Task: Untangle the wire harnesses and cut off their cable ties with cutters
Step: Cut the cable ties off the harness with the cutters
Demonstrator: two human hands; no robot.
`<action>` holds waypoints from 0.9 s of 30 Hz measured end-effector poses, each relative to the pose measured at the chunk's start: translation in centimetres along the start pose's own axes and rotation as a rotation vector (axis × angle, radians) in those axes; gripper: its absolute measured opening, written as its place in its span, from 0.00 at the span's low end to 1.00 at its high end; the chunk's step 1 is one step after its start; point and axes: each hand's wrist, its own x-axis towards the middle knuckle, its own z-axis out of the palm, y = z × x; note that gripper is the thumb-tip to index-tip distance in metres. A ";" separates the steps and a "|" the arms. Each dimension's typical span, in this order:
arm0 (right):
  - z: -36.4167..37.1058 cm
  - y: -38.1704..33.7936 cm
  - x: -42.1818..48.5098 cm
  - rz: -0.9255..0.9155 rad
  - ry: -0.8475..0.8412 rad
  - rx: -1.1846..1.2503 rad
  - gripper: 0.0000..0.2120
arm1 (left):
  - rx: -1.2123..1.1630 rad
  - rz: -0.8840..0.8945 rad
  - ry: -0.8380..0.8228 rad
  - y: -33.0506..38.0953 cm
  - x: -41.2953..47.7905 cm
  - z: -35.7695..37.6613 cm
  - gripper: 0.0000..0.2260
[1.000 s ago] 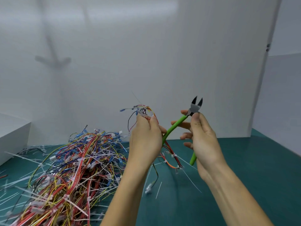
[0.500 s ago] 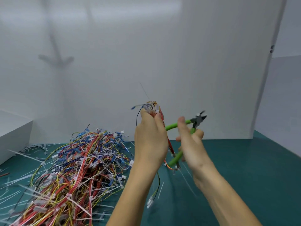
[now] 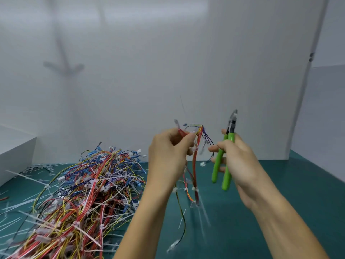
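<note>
My left hand (image 3: 169, 152) is raised in mid-air and grips a small wire harness (image 3: 195, 165) of red, yellow and blue wires, which dangles below the fist with white cable ties (image 3: 194, 189) still on it. My right hand (image 3: 237, 157) grips green-handled cutters (image 3: 223, 161) just right of the harness, jaws (image 3: 233, 119) pointing up and closed, not touching the wires. A large tangled pile of multicoloured harnesses (image 3: 82, 193) lies on the green mat at the lower left.
The green mat (image 3: 289, 193) is bare to the right. Cut white cable ties (image 3: 24, 184) litter the mat around the pile. A white box (image 3: 15, 154) stands at the far left. White walls (image 3: 168, 62) close in behind and to the right.
My right hand swung the cutters from pointing sideways to upright, and moved to the right of the harness. My left hand lowered slightly with the harness, which now hangs more freely.
</note>
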 end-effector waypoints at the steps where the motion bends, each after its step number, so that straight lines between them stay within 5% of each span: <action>1: 0.0 0.0 0.0 -0.054 0.020 -0.060 0.10 | -0.029 -0.014 0.014 0.0 0.1 -0.3 0.06; 3: -0.1 -0.1 -0.2 -0.171 0.039 -0.182 0.08 | -0.074 -0.038 0.022 -0.1 0.2 -0.8 0.05; 6: 0.0 -0.1 -0.6 -0.251 0.060 -0.392 0.27 | -0.098 -0.045 0.020 0.0 0.2 -1.1 0.04; 8: -0.1 -0.2 -0.9 -0.278 0.085 -0.606 0.30 | -0.114 -0.043 0.027 0.1 0.2 -1.2 0.03; 14: -0.5 -0.3 -1.4 -0.370 0.001 -0.920 0.21 | -0.016 -0.017 0.044 -0.2 0.5 -1.4 0.02; 27: -0.9 -0.9 -1.8 -0.373 -0.018 -0.976 0.21 | 0.243 0.056 0.080 0.0 0.3 -1.8 0.05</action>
